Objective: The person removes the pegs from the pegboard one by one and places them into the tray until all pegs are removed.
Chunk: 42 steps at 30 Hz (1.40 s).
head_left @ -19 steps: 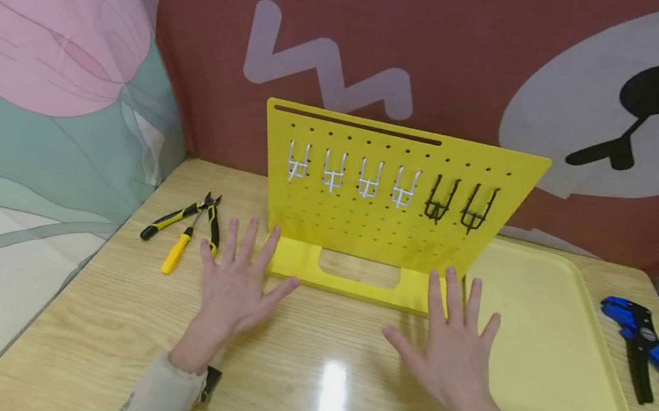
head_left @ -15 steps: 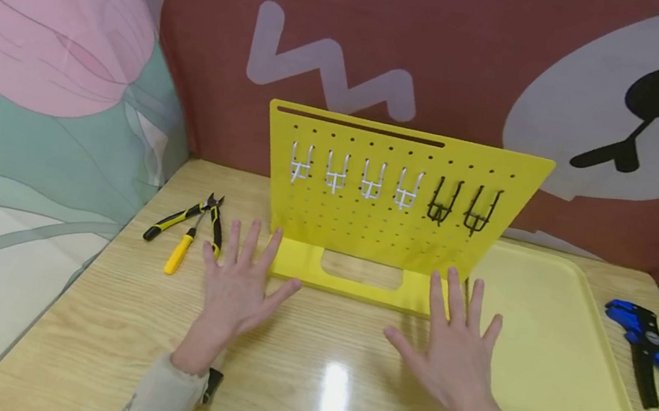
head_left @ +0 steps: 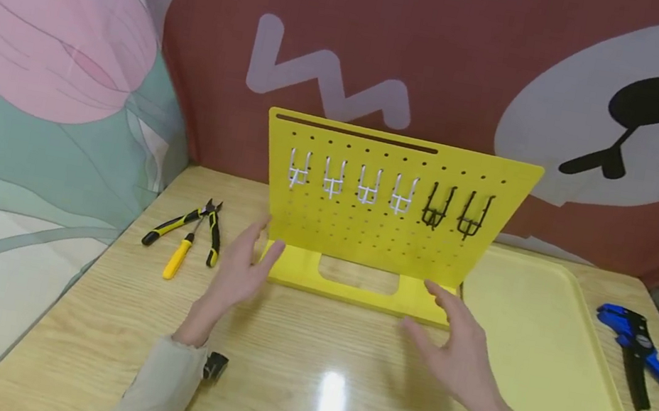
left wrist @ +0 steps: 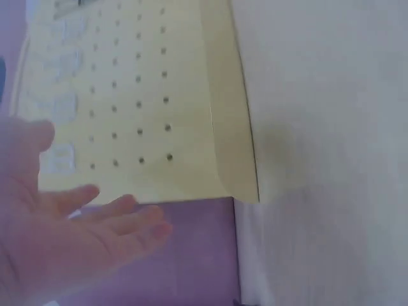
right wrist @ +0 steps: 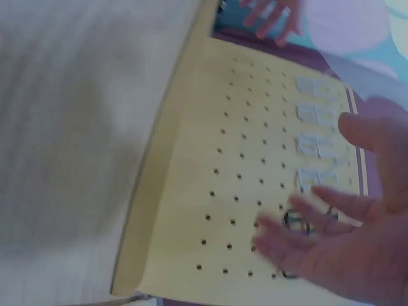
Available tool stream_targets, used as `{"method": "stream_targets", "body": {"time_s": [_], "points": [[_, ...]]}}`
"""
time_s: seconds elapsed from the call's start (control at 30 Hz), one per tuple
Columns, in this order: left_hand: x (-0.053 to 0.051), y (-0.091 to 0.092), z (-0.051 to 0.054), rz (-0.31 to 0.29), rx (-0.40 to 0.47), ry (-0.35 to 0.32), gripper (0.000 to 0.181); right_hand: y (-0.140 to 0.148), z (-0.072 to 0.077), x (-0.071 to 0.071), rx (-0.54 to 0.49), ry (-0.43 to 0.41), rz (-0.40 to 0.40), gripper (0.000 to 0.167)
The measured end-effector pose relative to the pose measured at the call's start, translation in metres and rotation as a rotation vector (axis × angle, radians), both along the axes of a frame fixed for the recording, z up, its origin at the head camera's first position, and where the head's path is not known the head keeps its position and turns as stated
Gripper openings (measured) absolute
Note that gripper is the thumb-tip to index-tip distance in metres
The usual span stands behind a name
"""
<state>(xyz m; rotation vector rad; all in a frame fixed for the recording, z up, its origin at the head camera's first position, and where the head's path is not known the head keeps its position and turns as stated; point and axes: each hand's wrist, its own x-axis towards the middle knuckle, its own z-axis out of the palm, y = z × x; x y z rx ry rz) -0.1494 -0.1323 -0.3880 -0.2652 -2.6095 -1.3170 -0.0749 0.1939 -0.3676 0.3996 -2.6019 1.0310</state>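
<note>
Landmark = yellow pegboard, upright on the table, foot toward the person, oblong cutout in the foot.

Left hand: at the board's left end, fingers loosely extended, thumb apart from them, nothing gripped. Right hand: in front of the board's right end, fingers slightly bent, thumb well apart, nothing gripped. Contact with the board: can't tell for either, fingertips only overlap it in view.

On the board: one row of wire hooks, four white hooks on the left, two black hooks on the right, all above mid-height.

Containers: one, a shallow pale-yellow tray, flat on the table just right of the board; right forearm covers its near-left corner, visible floor is plain.

Left of the board: cutters, handles spread, yellow screwdriver between them. Far right, past the tray: blue-black wire stripper.
</note>
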Motion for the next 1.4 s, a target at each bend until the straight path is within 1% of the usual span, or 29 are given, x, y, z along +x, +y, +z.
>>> {"method": "stream_targets", "body": {"time_s": [0.03,0.1,0.17,0.2,0.23,0.3,0.33,0.37,0.47,0.53,0.6,0.73,0.9,1.0,1.13,1.23,1.3,1.4], "points": [[-0.008,-0.002,0.000,0.016,0.095,-0.001,0.058,0.002,0.002,-0.003,-0.061,0.013,0.020,0.054],[-0.022,-0.005,0.001,0.073,0.254,0.016,0.053,0.008,0.008,-0.011,-0.180,0.052,0.032,0.041],[-0.036,-0.008,0.004,0.117,0.366,0.025,0.050,0.013,0.015,-0.019,-0.343,0.058,0.037,0.030],[-0.042,-0.009,0.006,0.123,0.424,0.026,0.048,0.016,0.019,-0.024,-0.441,0.058,0.040,0.026],[-0.048,-0.011,0.008,0.128,0.462,0.012,0.047,0.018,0.023,-0.028,-0.536,0.064,0.048,0.022],[-0.057,-0.014,0.011,0.123,0.502,-0.025,0.046,0.022,0.029,-0.035,-0.698,0.075,0.070,0.017],[-0.060,-0.015,0.013,0.123,0.511,-0.057,0.046,0.024,0.031,-0.038,-0.759,0.077,0.081,0.017],[-0.063,-0.017,0.014,0.117,0.521,-0.079,0.046,0.026,0.033,-0.042,-0.799,0.078,0.085,0.016],[-0.069,-0.021,0.017,0.121,0.510,-0.137,0.046,0.028,0.036,-0.050,-0.867,0.058,0.096,0.018],[-0.072,-0.022,0.017,0.126,0.502,-0.153,0.044,0.029,0.035,-0.054,-0.893,0.033,0.089,0.021],[-0.073,-0.023,0.016,0.133,0.489,-0.155,0.042,0.029,0.034,-0.059,-0.936,0.006,0.092,0.025],[-0.075,-0.023,0.013,0.159,0.478,-0.141,0.040,0.028,0.030,-0.066,-0.959,-0.019,0.095,0.029],[-0.078,-0.020,0.011,0.200,0.494,-0.090,0.036,0.028,0.025,-0.072,-0.853,-0.008,0.102,0.031],[-0.080,-0.017,0.010,0.221,0.515,-0.067,0.033,0.027,0.023,-0.076,-0.781,0.001,0.070,0.030],[-0.080,-0.012,0.010,0.242,0.525,-0.074,0.032,0.025,0.023,-0.079,-0.713,0.004,0.011,0.026],[-0.081,-0.010,0.010,0.252,0.523,-0.084,0.032,0.025,0.023,-0.080,-0.705,0.003,-0.004,0.022],[-0.081,-0.008,0.011,0.246,0.532,-0.082,0.032,0.027,0.023,-0.080,-0.711,0.001,-0.011,0.020],[-0.084,-0.004,0.012,0.239,0.543,-0.073,0.031,0.029,0.025,-0.081,-0.720,-0.005,-0.021,0.023]]}}
